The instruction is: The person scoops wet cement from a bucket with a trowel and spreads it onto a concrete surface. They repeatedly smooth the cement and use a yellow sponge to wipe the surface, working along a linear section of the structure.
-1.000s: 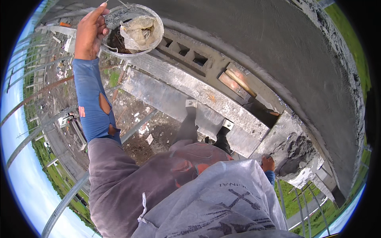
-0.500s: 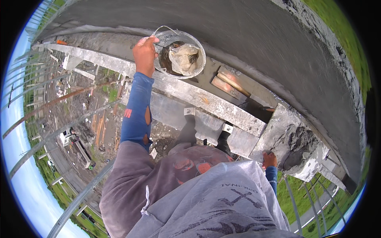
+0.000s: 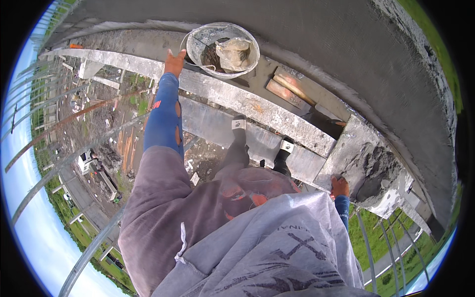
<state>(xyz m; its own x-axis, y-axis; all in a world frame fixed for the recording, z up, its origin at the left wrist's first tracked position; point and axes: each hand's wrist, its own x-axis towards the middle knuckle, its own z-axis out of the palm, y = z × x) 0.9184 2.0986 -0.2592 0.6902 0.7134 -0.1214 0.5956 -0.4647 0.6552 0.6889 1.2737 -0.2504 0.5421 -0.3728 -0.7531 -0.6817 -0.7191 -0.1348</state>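
A bucket sits on the ledge, with a crumpled bag inside it. The left hand rests just left of the bucket. Two wooden floats lie to its right; farther right sits a mortar board, the right hand at its near edge.

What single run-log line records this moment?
left hand: open, beside bucket on ledge | right hand: on mortar board edge, grip unclear | bucket: holds mortar, crumpled bag

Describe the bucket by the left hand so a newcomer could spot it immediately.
Follow the grey concrete ledge along the curved wall to its far end, just past the left hand. The bucket sits there: round, mortar-smeared, with a crumpled bag inside. The things beside it are flat wooden floats.
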